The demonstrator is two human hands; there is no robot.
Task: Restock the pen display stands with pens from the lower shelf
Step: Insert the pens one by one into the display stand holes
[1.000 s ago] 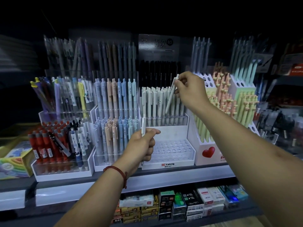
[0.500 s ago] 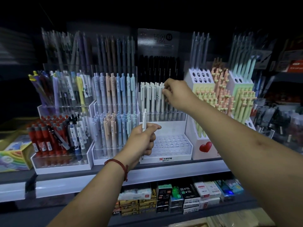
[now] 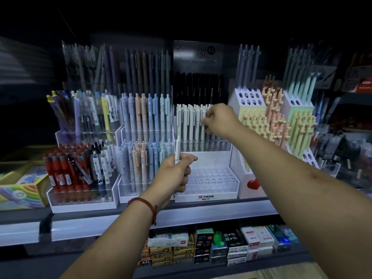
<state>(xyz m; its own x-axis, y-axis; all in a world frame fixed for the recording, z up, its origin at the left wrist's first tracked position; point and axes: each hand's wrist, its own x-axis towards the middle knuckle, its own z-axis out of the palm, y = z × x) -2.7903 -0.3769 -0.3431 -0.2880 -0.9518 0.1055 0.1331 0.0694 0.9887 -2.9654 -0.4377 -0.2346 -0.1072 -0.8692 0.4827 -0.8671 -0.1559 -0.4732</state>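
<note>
A white tiered pen stand [image 3: 209, 195] sits mid-shelf. Its middle tier carries a row of white pens [image 3: 190, 123], its top tier black pens, and its bottom holed tier holds none. My right hand [image 3: 219, 118] reaches into the white row and pinches a white pen at the row's right end. My left hand [image 3: 175, 174], with a red cord at the wrist, grips an upright white pen [image 3: 177, 150] in front of the stand's left side.
Left of the stand are a pastel pen stand [image 3: 146, 190] and one with red pens [image 3: 80, 200]. To the right is a heart-printed stand [image 3: 251, 178] with pastel pens. Boxed stock [image 3: 217, 246] fills the lower shelf. A colourful box [image 3: 22, 190] lies far left.
My right hand has lowered its white pen from above the row down into the middle tier. The left hand holds its pen in about the same place.
</note>
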